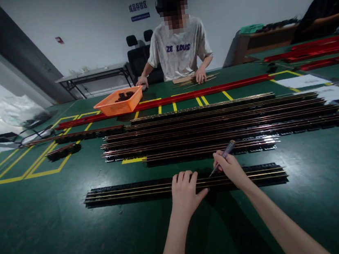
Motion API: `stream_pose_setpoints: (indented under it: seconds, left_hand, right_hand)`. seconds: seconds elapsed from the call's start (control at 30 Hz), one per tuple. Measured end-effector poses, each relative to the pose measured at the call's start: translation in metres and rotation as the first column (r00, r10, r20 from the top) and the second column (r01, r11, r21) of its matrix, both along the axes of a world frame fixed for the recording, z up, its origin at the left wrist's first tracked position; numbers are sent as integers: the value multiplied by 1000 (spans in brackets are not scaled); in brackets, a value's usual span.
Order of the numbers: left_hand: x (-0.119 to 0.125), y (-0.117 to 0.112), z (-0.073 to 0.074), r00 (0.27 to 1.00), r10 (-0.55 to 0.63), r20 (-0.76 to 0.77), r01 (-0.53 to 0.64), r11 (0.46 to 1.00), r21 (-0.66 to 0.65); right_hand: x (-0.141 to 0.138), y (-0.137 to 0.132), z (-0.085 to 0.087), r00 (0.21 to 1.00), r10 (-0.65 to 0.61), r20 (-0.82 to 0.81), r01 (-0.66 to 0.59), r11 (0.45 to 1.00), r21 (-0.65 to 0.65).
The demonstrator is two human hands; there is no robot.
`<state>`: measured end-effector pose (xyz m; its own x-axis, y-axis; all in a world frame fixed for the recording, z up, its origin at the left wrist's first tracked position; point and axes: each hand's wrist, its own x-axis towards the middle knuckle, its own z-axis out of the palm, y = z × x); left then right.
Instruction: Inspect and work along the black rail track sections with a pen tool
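A long black strip with brass-coloured rods (pixel 128 192) running along it lies crosswise on the green table in front of me. My left hand (pixel 186 191) rests on the strip near its middle, fingers spread over it and thumb stretched to the right. In my right hand (pixel 228 165) is a screwdriver (pixel 229 147) with a greyish, see-through handle, held slanted. Its tip points down at the strip, just right of my left hand; whether it touches cannot be made out. Behind the strip lie several similar black strips with rods (pixel 212 126), side by side.
Across the table (pixel 45 224) a person (pixel 178 47) handles thin rods (pixel 189 83) beside an orange basket (pixel 120 102) of dark parts. A long red bar (pixel 190 96) crosses the table. A short dark piece (pixel 63 151) lies left; red bars (pixel 311 50) and white paper (pixel 302 81) lie right.
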<state>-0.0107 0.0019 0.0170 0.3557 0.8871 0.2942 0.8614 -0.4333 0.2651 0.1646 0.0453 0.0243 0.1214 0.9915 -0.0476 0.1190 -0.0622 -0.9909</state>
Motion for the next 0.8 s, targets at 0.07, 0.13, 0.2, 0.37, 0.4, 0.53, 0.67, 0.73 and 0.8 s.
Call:
stream_pose_setpoints:
  seconds: [0.07, 0.13, 0.2, 0.37, 0.4, 0.53, 0.67, 0.73, 0.8]
  left_hand:
    - [-2, 1, 0, 1000, 1, 4, -1, 1000, -1]
    - [-7, 2, 0, 1000, 4, 13, -4, 1000, -14]
    - [-14, 3, 1, 1000, 14, 21, -13, 999, -39]
    - [-28, 6, 6, 999, 34, 25, -33, 998, -59]
    - [-29, 6, 7, 999, 40, 29, -39, 998, -56]
    - [-32, 7, 9, 998, 51, 48, -49, 997, -58]
    - [-33, 8, 9, 997, 59, 42, -56, 996, -68]
    - [-32, 8, 10, 998, 60, 36, -57, 996, -70]
    - [-32, 8, 10, 997, 63, 34, -60, 996, -69]
  right_hand:
    - [0, 1, -3, 1000, 2, 6, -2, 1000, 0]
    - [-1, 1, -5, 1000, 29, 12, -29, 1000, -1]
    - [-4, 0, -5, 998, 67, 23, -67, 998, 1]
    - [-12, -2, 0, 990, 131, 52, -131, 991, 6]
    - [-13, -2, 2, 989, 138, 54, -139, 990, 9]
    - [-16, -5, 11, 989, 142, 50, -143, 990, 16]
    - [-15, -7, 17, 987, 159, 18, -159, 987, -11]
    - [-14, -7, 17, 986, 166, 20, -165, 986, -17]
    - [-13, -7, 17, 985, 171, 32, -171, 985, -15]
